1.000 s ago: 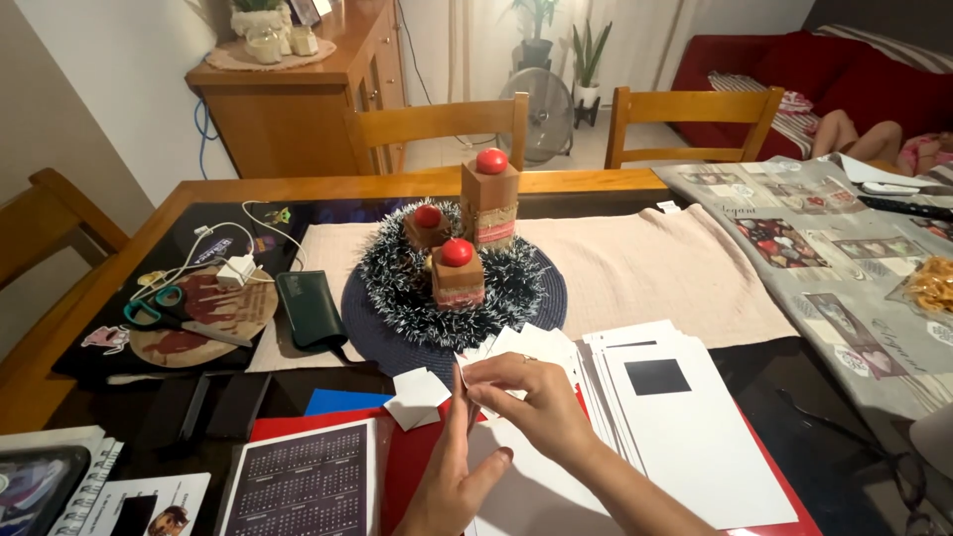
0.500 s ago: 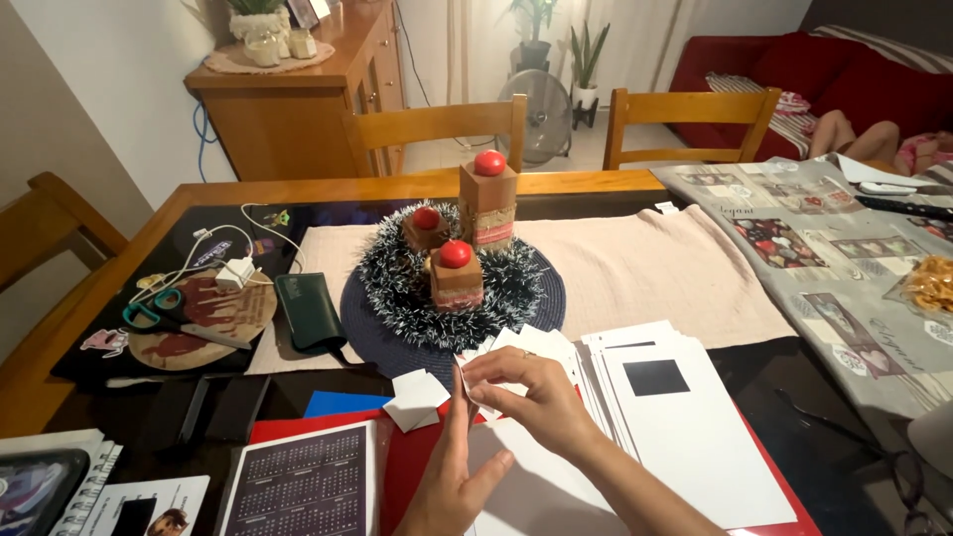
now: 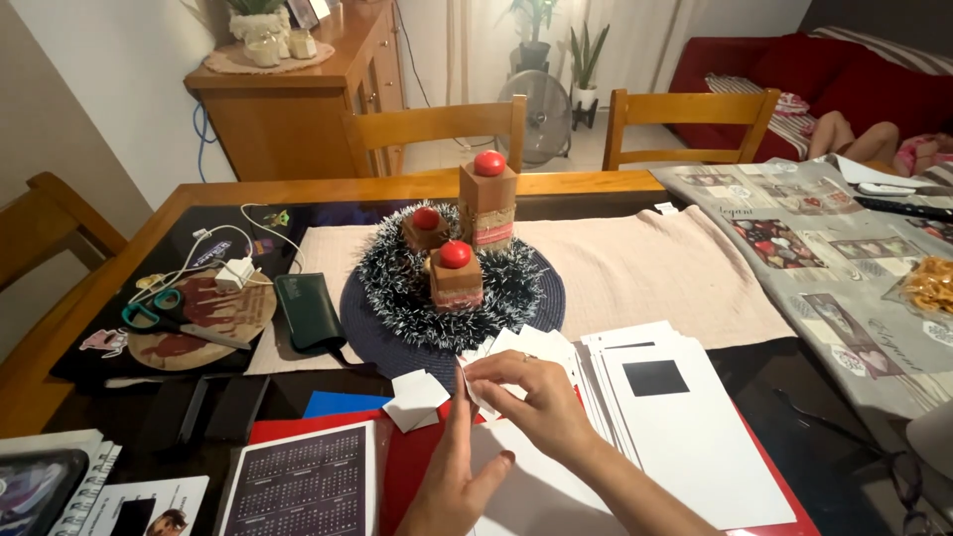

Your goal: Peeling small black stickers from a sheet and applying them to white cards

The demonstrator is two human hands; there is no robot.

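Note:
My left hand (image 3: 452,476) and my right hand (image 3: 536,402) meet near the table's front edge over a small piece of white paper (image 3: 475,392). Fingers of both hands pinch this paper, which stands up on edge between them. A white sheet (image 3: 526,491) lies under my hands on a red folder (image 3: 407,467). A small folded white paper shape (image 3: 415,399) rests just left of my hands. A stack of white sheets (image 3: 675,417), one with a black square, lies to the right.
A round dark mat with a tinsel wreath (image 3: 452,288) and three wooden blocks with red balls (image 3: 486,203) sits in the middle. Scissors (image 3: 164,313), a charger and a dark case (image 3: 308,308) lie left. A calendar card (image 3: 303,481) is front left. Chairs stand behind the table.
My hands stay in nearly the same place; the fingers have shifted slightly on the small white paper, and the left hand has risen closer to the right.

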